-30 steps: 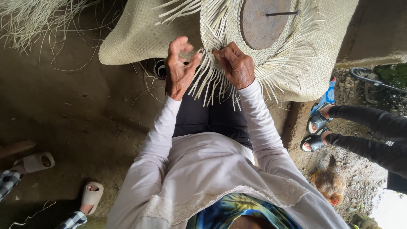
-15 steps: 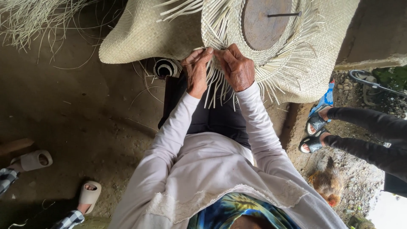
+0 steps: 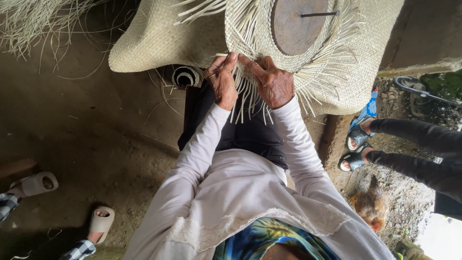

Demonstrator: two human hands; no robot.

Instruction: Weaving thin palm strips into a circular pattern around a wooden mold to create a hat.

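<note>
Packed earth floor (image 3: 82, 125) spreads under you, and the half-woven straw hat (image 3: 269, 45) sits on its round wooden block (image 3: 298, 21) just beyond your knees. Your left hand (image 3: 222, 82) pinches loose straw strands (image 3: 245, 103) at the near edge of the hat, fingers closed on them, and your right hand (image 3: 272, 82) presses beside it, fingertips curled over the weave. If your pinch slackens, the row you work on could loosen and gap; pull too hard and a dry strand may snap. Right of the hat, a chicken (image 3: 370, 204) and another person's sandalled feet (image 3: 356, 149) stand near enough to jostle you.
</note>
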